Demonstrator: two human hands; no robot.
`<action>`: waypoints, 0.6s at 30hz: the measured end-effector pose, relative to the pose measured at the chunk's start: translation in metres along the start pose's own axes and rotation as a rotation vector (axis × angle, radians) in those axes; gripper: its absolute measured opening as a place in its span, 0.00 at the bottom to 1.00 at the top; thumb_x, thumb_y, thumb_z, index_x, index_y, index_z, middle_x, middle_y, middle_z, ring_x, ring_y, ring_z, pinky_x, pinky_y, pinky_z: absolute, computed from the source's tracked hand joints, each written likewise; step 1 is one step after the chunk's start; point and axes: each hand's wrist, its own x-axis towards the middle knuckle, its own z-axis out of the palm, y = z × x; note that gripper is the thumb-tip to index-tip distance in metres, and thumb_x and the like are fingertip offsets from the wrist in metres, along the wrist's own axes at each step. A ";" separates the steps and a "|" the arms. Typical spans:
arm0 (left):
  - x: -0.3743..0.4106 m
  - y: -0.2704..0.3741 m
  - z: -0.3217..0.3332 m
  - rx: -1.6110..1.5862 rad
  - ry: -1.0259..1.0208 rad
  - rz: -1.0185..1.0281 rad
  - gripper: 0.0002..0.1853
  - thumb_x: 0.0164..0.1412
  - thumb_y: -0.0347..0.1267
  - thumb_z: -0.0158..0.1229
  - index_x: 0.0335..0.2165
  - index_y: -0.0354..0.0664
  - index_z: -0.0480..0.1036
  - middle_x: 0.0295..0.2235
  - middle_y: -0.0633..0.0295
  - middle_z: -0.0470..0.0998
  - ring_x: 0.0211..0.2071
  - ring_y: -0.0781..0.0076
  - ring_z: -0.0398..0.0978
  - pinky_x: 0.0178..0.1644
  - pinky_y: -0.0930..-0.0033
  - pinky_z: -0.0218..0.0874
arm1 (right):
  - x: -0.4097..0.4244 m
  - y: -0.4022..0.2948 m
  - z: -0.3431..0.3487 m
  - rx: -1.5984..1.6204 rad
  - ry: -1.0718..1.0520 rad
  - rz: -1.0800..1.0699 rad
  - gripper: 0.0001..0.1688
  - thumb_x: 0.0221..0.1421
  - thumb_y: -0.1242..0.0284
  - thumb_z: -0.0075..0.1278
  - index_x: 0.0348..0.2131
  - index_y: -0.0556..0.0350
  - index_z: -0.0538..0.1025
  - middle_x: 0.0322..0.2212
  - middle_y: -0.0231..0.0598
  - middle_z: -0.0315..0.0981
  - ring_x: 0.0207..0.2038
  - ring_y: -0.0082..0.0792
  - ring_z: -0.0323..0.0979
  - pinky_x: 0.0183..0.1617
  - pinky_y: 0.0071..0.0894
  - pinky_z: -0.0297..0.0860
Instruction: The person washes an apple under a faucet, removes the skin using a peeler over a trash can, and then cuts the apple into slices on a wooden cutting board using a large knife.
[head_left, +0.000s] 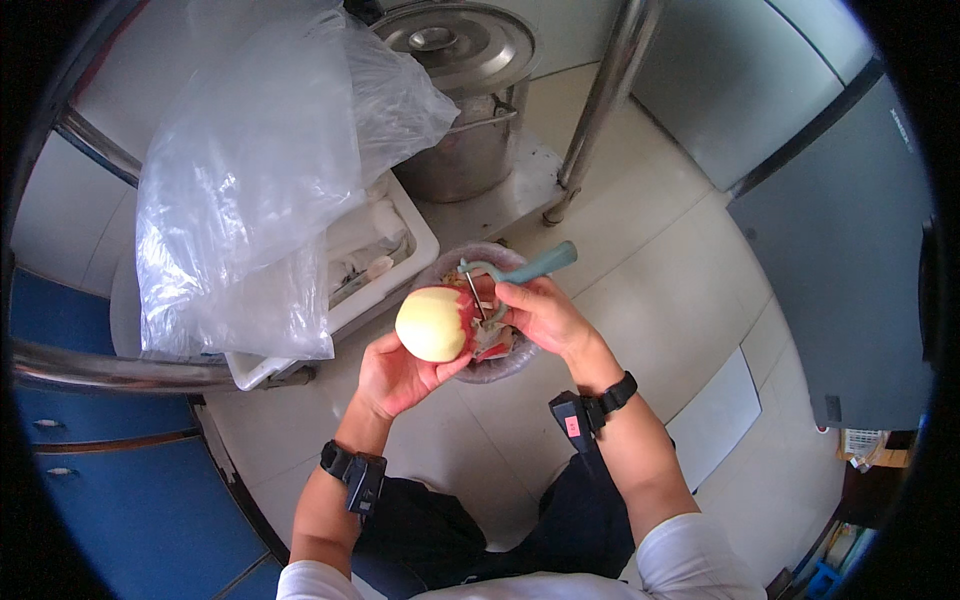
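Observation:
My left hand (401, 379) holds a partly peeled apple (431, 324) from below. Most of its facing side is bare pale flesh, and red skin shows along the right side. In my right hand (547, 315) is a Y-shaped peeler (536, 264) with a grey-green handle pointing up and right. Its metal blade is close to the red skin; whether it touches cannot be made out. Below both hands stands a round waste bin (517, 364) with a plastic liner, holding scraps and red peel.
A lidded steel pot (465, 157) stands on a low metal shelf, beside a white plastic tray (420, 244) partly covered by a clear plastic bag (255, 172). A steel rack leg (600, 105) rises near a grey refrigerator (840, 262). Blue cabinets (135, 502) line the left.

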 end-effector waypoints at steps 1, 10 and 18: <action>0.000 0.002 -0.002 -0.007 0.019 0.016 0.29 0.60 0.39 0.45 0.57 0.39 0.55 0.56 0.48 0.60 0.55 0.47 0.62 0.58 0.47 0.56 | -0.001 -0.003 0.006 -0.019 -0.017 -0.024 0.23 0.55 0.66 0.53 0.47 0.61 0.70 0.44 0.38 0.71 0.43 0.29 0.72 0.47 0.27 0.70; -0.001 0.000 -0.007 -0.115 0.059 -0.047 0.29 0.58 0.38 0.43 0.57 0.38 0.56 0.54 0.45 0.62 0.51 0.42 0.65 0.53 0.49 0.62 | 0.006 0.008 -0.009 0.013 0.043 -0.007 0.23 0.51 0.70 0.57 0.46 0.60 0.71 0.38 0.38 0.73 0.40 0.26 0.72 0.42 0.27 0.70; 0.004 0.008 -0.007 0.043 0.043 0.061 0.28 0.61 0.38 0.40 0.57 0.39 0.55 0.55 0.47 0.62 0.53 0.49 0.65 0.55 0.50 0.60 | 0.000 0.001 0.009 0.028 -0.011 0.005 0.24 0.53 0.67 0.55 0.48 0.58 0.70 0.40 0.38 0.73 0.42 0.29 0.72 0.44 0.29 0.69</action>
